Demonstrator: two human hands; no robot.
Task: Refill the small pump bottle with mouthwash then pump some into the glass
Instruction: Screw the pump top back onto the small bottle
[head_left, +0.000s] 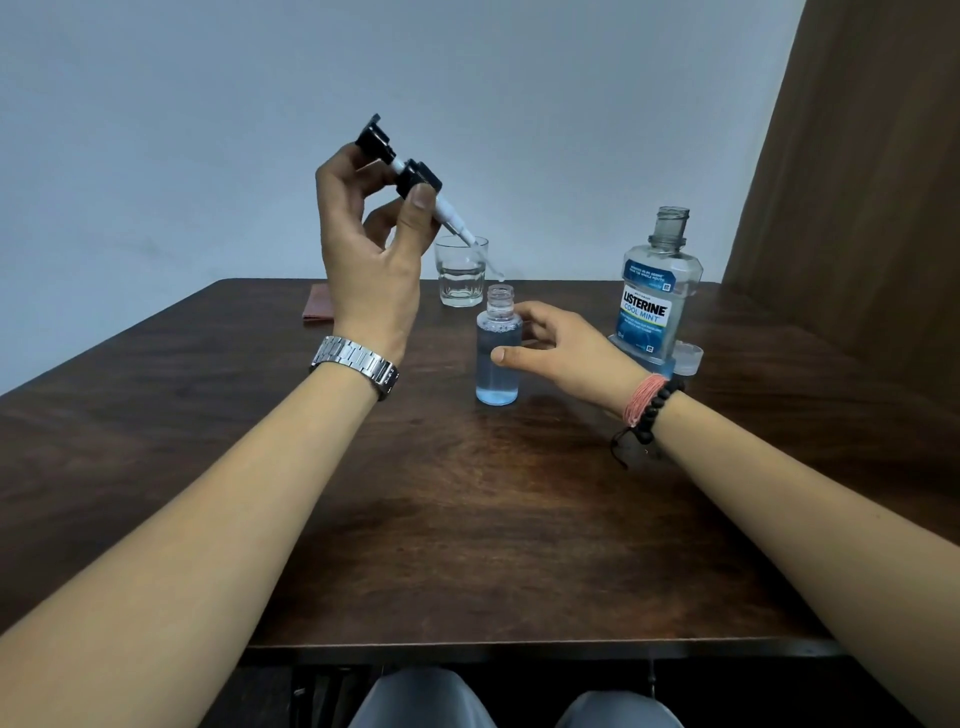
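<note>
Pump bottle (497, 353): uncapped, filled with blue mouthwash nearly to the shoulder, upright on the table (467, 519). My right hand (563, 348) curls round it from the right, fingers behind. My left hand (371, 249) pinches the pump head (410, 174) above-left of it, dip tube tip just over the neck. Glass (461, 270) behind it; Listerine bottle (657, 296), open, to its right.
Risks: tube missing the narrow neck and dripping; bottle tipping if my grip is loose; overflow once the tube goes in.

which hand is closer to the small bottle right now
Right. The right hand curls around the small bottle, thumb at its side. The left hand is raised above and left of it, gripping the pump.
</note>
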